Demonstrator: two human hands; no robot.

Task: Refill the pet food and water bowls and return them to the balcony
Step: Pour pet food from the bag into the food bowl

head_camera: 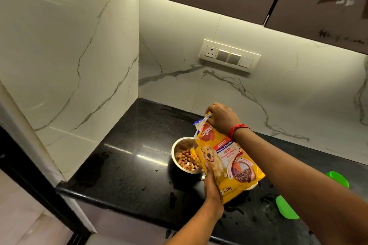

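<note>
- Nearest to me, the left hand is closed on the lower edge of the yellow food bag, supporting it from below.
- The bag is soft and crinkly, so I think it will fold and slip if held only in the middle; the bottom and the top corner are the better places.
- Behind it on the black counter stands the steel bowl, partly filled with kibble.
- Farther, the right hand pinches the bag's torn top, above the bowl.
- Something green lies at the right, partly hidden by the arm.
</note>
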